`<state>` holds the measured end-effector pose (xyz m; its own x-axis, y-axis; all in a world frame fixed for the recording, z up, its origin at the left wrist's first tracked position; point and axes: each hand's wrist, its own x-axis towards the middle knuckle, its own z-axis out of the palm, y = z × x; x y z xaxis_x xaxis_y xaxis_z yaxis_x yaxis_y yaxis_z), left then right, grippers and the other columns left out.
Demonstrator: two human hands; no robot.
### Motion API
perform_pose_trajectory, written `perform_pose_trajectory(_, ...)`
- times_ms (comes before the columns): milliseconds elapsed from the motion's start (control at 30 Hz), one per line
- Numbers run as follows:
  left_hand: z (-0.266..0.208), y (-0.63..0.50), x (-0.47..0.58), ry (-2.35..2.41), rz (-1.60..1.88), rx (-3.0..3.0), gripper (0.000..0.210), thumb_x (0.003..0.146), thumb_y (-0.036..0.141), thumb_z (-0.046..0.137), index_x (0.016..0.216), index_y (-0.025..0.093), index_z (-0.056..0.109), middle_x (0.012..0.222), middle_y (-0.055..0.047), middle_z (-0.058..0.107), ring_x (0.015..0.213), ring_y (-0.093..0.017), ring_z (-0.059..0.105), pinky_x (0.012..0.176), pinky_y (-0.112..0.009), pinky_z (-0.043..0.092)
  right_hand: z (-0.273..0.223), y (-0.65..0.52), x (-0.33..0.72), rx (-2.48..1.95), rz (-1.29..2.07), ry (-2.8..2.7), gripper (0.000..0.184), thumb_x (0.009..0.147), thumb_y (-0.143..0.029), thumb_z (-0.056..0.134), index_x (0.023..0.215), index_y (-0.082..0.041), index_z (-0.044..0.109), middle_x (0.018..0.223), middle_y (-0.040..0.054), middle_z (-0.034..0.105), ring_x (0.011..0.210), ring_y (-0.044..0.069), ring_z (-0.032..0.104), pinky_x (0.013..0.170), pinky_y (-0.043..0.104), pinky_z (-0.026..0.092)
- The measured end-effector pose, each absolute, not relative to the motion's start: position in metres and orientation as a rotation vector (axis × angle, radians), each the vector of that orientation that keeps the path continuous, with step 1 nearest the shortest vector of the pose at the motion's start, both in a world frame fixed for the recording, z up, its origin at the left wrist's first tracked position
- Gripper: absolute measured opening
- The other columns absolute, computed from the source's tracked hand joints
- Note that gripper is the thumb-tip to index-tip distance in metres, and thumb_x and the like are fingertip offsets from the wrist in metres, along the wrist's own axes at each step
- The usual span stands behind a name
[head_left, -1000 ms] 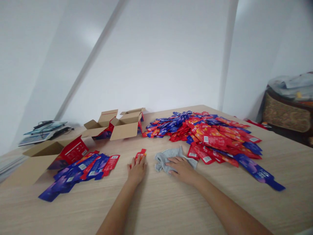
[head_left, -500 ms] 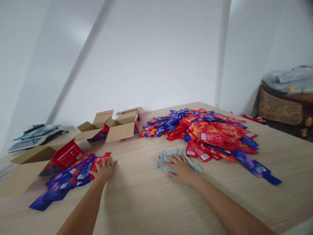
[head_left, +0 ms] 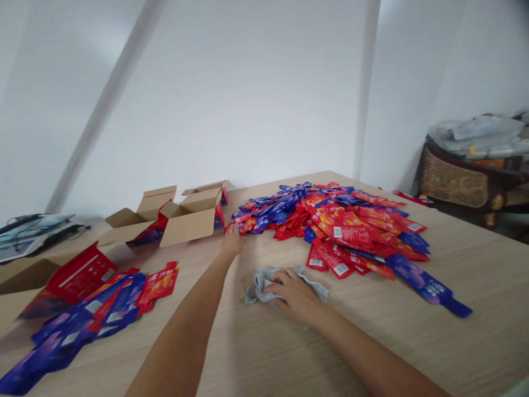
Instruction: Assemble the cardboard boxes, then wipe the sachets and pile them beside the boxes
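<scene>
grey cloth [head_left: 261, 282] lies under the right hand [head_left: 292, 293], fingers loose and spread; left hand [head_left: 232, 243] by the packet pile [head_left: 351, 234], grip unclear.

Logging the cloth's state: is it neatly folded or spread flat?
Neither: the cloth lies bunched under the right hand, its left end ruffled in creases, its right end trailing out flatter on the table.

Left hand [head_left: 233, 241] blurred, grip unclear. Cloth [head_left: 260, 282] partly hidden under right hand [head_left: 291, 295]. Nearest box [head_left: 78, 278] cut by left edge.
</scene>
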<state>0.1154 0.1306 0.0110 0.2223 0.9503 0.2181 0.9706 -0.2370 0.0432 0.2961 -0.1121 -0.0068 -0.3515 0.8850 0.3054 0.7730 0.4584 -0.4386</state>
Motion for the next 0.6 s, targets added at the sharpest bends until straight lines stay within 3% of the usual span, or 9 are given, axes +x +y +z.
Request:
perform_pose_trajectory(100,0.006,0.155,0.135,-1.996,-0.295,-2.405,0.075,0.078,0.033,0.05,0.145,0.018,0.018,0.151,-0.015,0.015,0.135,-0.038,0.019,0.101,-0.054,0.027,-0.004,-0.114,0.296,-1.383,0.299,-2.187,0.035,0.081,-0.024,0.053,0.114,-0.035,0.06,0.119,0.0004,0.054,0.111,0.021,0.044,0.095,0.033,0.038)
perform_pose_trajectory(200,-0.002,0.166,0.139,-2.004,-0.261,-2.443,0.064,0.082,0.03,0.043,0.143,0.022,0.026,0.148,-0.016,0.025,0.131,-0.038,0.027,0.099,-0.056,0.028,-0.002,-0.114,0.295,-1.407,0.264,-2.148,0.035,0.08,-0.026,0.054,0.112,-0.039,0.06,0.124,-0.002,0.054,0.117,0.023,0.043,0.096,0.035,0.038)
perform_pose_trajectory(300,-0.011,0.16,0.137,-1.944,-0.28,-2.462,0.056,0.086,0.026,0.036,0.142,0.025,0.028,0.145,-0.015,0.031,0.127,-0.036,0.036,0.099,-0.052,0.031,-0.002,-0.112,0.294,-1.449,0.226,-2.139,0.034,0.08,-0.026,0.052,0.11,-0.04,0.06,0.129,-0.0046,0.052,0.121,0.024,0.041,0.099,0.037,0.035)
perform_pose_trajectory(400,-0.018,0.138,0.135,-1.819,-0.293,-2.482,0.054,0.088,0.021,0.032,0.142,0.02,0.028,0.143,-0.016,0.035,0.124,-0.03,0.042,0.1,-0.045,0.032,-0.006,-0.107,0.296,-1.514,0.223,-2.095,0.032,0.081,-0.021,0.048,0.107,-0.034,0.06,0.129,-0.0027,0.052,0.119,0.024,0.043,0.098,0.038,0.034)
perform_pose_trajectory(600,-0.027,0.054,0.134,-1.645,-0.327,-2.6,0.049,0.088,0.021,0.034,0.137,0.017,0.039,0.139,-0.012,0.044,0.131,-0.022,0.034,0.109,-0.038,0.02,-0.011,-0.101,0.307,-1.639,0.135,-2.0,0.027,0.078,-0.015,0.049,0.102,-0.022,0.059,0.11,0.0066,0.059,0.108,0.023,0.046,0.094,0.035,0.036)
